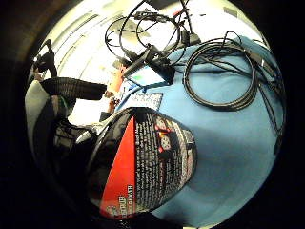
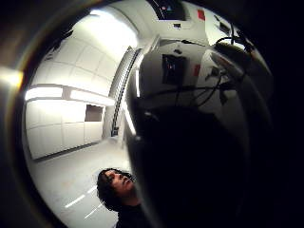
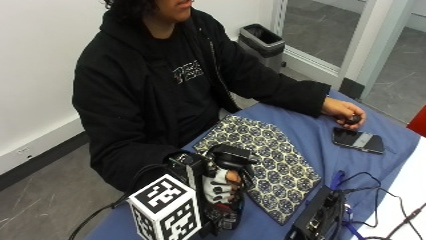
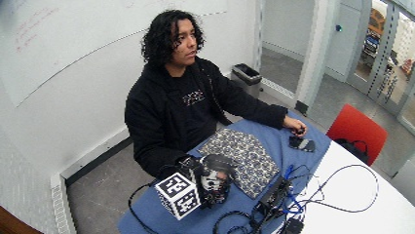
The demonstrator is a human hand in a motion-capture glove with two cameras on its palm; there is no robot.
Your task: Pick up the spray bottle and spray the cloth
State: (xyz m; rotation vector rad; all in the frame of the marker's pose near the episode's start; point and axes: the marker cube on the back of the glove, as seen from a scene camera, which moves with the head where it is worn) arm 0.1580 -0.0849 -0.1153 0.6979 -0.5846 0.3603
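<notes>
Gloved right hand [image 3: 216, 187] has its fingers curled round the upright spray bottle [image 3: 229, 200] at the blue surface's [image 3: 313, 135] near edge; patterned cloth [image 3: 266, 162] lies flat just beside it

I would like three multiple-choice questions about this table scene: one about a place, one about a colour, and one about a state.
1. Where does the patterned cloth lie?
A. flat on the blue table, beside the spray bottle
B. over the bin
C. on the red chair

2. What colour is the spray bottle's trigger head?
A. white
B. black
C. yellow

3. What is the gloved right hand doing?
A. resting flat on the cloth
B. hanging off the table
C. gripping the spray bottle

Answers: 1 A, the outside view shows it spread on the table; 2 B, the head is black; 3 C, the fingers curl round the upright bottle.
</notes>
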